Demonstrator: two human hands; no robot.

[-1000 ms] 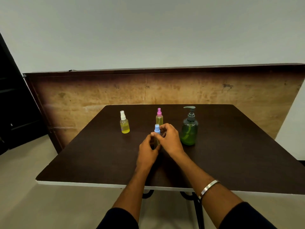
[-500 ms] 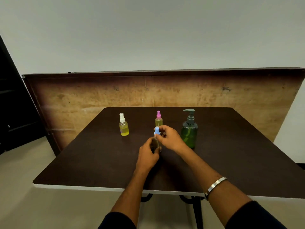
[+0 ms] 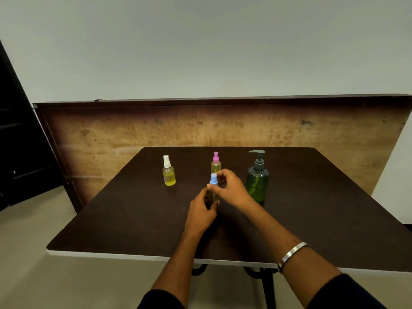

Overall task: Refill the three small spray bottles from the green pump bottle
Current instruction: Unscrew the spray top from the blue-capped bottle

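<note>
A big dark brown counter [image 3: 312, 208] stands in front of a wide wooden board [image 3: 133, 134] that leans up behind it. The biggest bottle on the counter is the green pump bottle [image 3: 257, 184], which stands up straight on the right side, with a gray pump on top. Just to its left is the right hand [image 3: 231, 188], and near that, a bit closer to the person, is the left hand [image 3: 200, 211]. Both hands are on the spray bottle with the blue top [image 3: 213, 179], which stands upright in the middle of the counter. The left hand is curled around the low part of this bottle. The right hand pinches the bottle just under its blue top with the fingertips. A shiny bracelet [image 3: 292, 255] sits on the right wrist. Right behind the hands stands the spray bottle with the pink top [image 3: 215, 162], partly hidden by them. Well off to the left stands the spray bottle with the white top [image 3: 168, 172], about half full of yellow liquid.
</note>
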